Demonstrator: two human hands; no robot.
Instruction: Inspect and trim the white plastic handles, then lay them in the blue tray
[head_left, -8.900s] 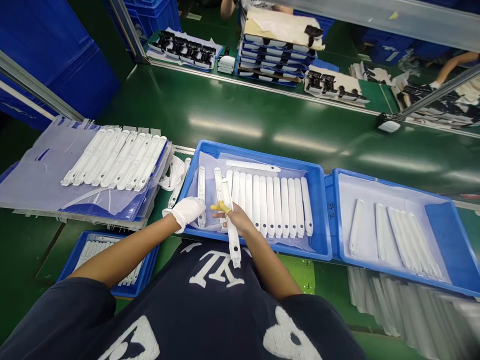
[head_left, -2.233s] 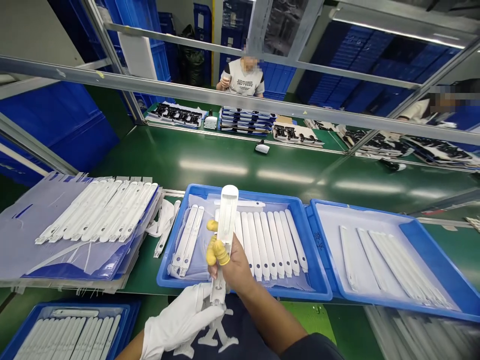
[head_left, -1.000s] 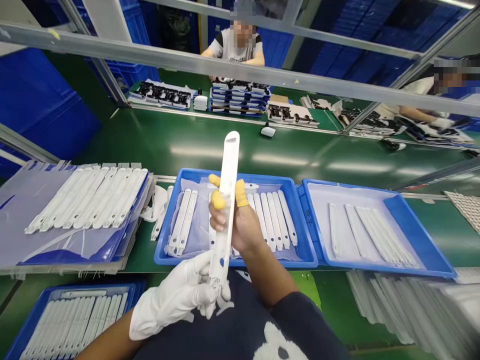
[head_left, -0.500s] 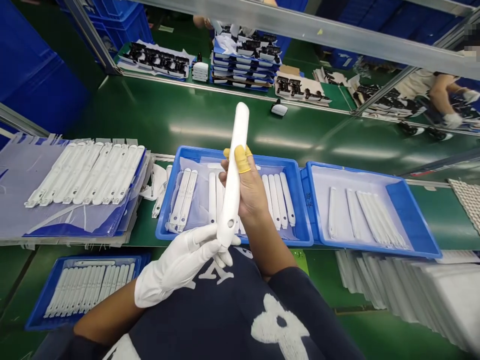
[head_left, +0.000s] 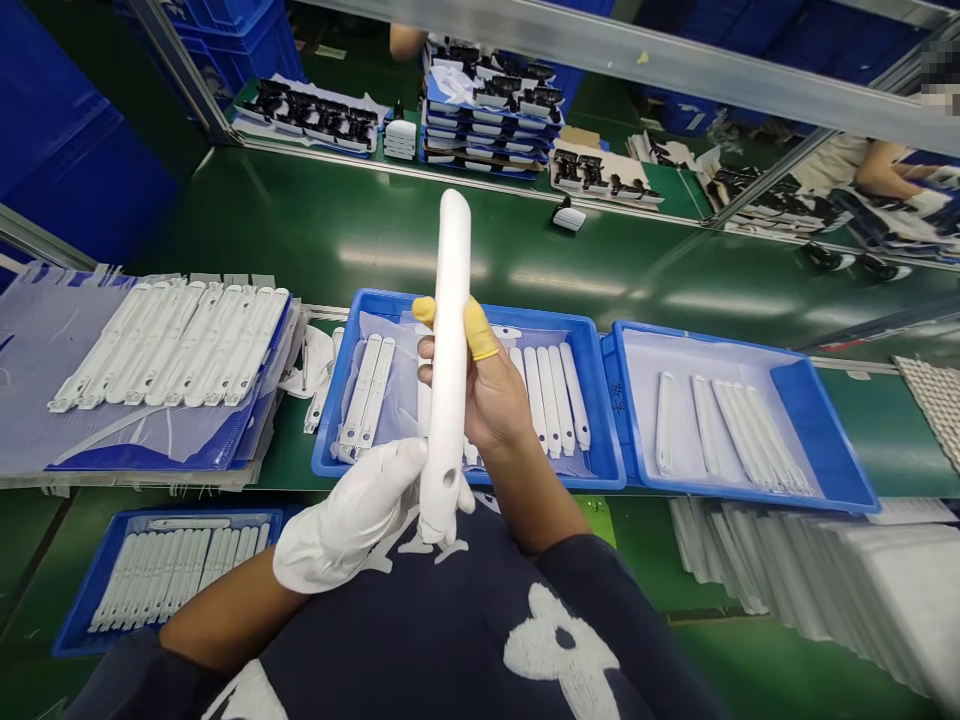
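Above the middle blue tray, the person's right hand is raised in front of the chest, closed around a long white moulded plastic bar; 2 yellow finger cots sit on its thumb and a fingertip, either side of the bar. The left hand, in a white glove, reaches across and grips the bar's lower end, just below a small round hole; the bar stands almost upright, its smooth rounded tip pointing away from the body, above the green workbench. Similar white bars lie in rows in the tray below; more fill the right blue tray.
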